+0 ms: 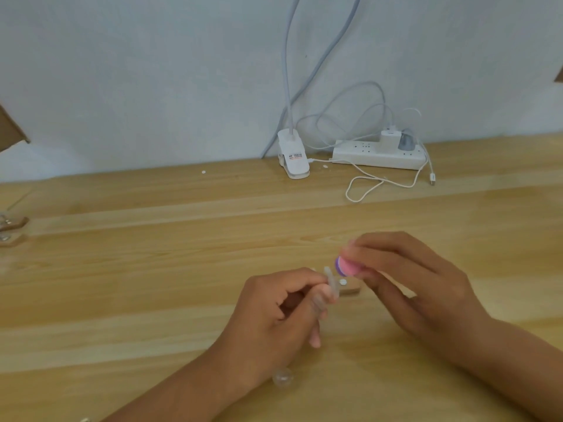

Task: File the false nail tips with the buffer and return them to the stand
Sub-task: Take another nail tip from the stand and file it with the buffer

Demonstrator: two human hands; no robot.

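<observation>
Grip | left hand [274, 312] pinched nail tip [330, 280] near stand [352, 290] | right hand [411, 278] pinched buffer [347, 266] | risk: hard strokes could flick tip loose

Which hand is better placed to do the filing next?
The right hand. Its fingers pinch the pink buffer, close beside the clear nail tip. The left hand is occupied pinching that tip, so it can only steady it.
</observation>
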